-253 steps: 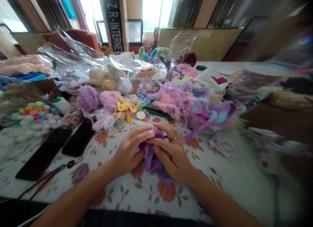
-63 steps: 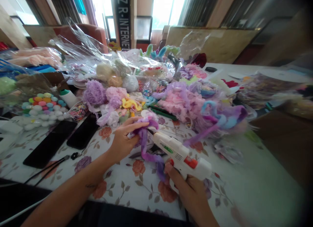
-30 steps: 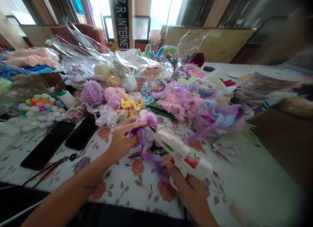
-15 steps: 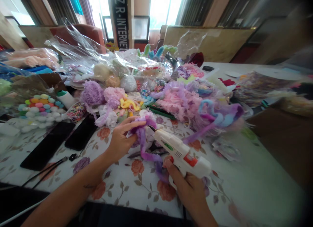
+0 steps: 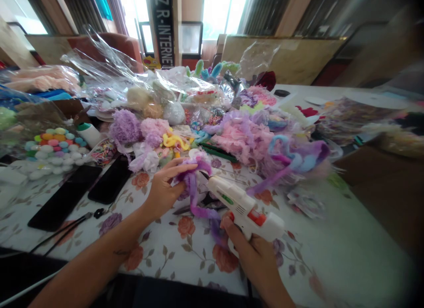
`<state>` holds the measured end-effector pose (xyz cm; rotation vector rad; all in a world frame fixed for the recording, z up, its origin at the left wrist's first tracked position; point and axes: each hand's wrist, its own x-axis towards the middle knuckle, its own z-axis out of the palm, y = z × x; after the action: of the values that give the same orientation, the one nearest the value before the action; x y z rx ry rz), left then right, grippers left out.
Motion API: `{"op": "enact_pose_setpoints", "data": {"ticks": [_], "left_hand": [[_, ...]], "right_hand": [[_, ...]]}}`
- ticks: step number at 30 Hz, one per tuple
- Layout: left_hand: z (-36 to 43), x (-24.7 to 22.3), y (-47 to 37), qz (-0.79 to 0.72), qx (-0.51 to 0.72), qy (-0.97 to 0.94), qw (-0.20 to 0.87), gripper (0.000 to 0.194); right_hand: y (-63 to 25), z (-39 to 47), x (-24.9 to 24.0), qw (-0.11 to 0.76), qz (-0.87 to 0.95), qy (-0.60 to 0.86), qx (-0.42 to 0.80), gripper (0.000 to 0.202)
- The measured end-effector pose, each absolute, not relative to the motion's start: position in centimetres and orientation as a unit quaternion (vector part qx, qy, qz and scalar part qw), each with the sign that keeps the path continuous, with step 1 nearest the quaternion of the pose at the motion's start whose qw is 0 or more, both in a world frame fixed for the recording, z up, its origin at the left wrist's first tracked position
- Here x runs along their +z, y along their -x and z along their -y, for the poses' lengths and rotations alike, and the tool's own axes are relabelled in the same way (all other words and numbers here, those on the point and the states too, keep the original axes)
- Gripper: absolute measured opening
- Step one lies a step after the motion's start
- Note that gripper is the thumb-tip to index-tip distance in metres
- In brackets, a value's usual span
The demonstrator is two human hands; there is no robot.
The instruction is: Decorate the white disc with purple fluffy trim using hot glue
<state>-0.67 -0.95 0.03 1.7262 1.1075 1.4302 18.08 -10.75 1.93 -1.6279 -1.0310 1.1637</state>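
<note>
My left hand [image 5: 165, 182] is closed on a fuzzy purple strip [image 5: 192, 191], its fingers reaching over the strip's upper end. Below the fingers the strip hangs in a loose curve down to the tablecloth, towards my right hand. In my right hand [image 5: 253, 250] is a white hot glue gun [image 5: 240, 199] with a red trigger and a red-orange part near its rear. The gun's dark nozzle points up and left, close against the upper part of the strip. Partly hidden under the strip are dark scissors-like blades [image 5: 188, 207] on the cloth.
Two black phones [image 5: 64, 197] lie at the left near a bag of coloured pom-poms [image 5: 54, 146]. Purple yarn balls [image 5: 125, 126], pink and lilac ruffled fabric [image 5: 245, 135] and plastic bags are heaped across the back. A cardboard box [image 5: 380, 188] stands at the right.
The glue gun has shifted very slightly left and down, its nozzle a little further along the purple strip. My left hand keeps nearly the same place and grip.
</note>
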Motion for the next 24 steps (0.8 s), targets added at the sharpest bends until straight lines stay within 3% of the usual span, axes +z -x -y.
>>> {"op": "enact_pose_setpoints", "data": {"ticks": [3,12,19,24], "left_hand": [[1.0,0.1,0.6,-0.418,0.547,-0.653,0.315,0.048],[1.0,0.1,0.7,-0.428,0.547,-0.656,0.295,0.047],[1.0,0.1,0.6,-0.425,0.542,-0.662,0.295,0.048],[0.9,0.0,0.7,-0.419,0.549,-0.656,0.304,0.047]], "right_hand": [[-18.1,10.8,1.8,0.433,0.409,0.642,0.483,0.038],[-18.9,10.6,0.5,0.447,0.442,0.677,0.383,0.034],[-17.7,11.0,2.0,0.437,0.410,0.645,0.474,0.049],[-18.5,10.8,1.0,0.439,0.424,0.653,0.448,0.037]]}}
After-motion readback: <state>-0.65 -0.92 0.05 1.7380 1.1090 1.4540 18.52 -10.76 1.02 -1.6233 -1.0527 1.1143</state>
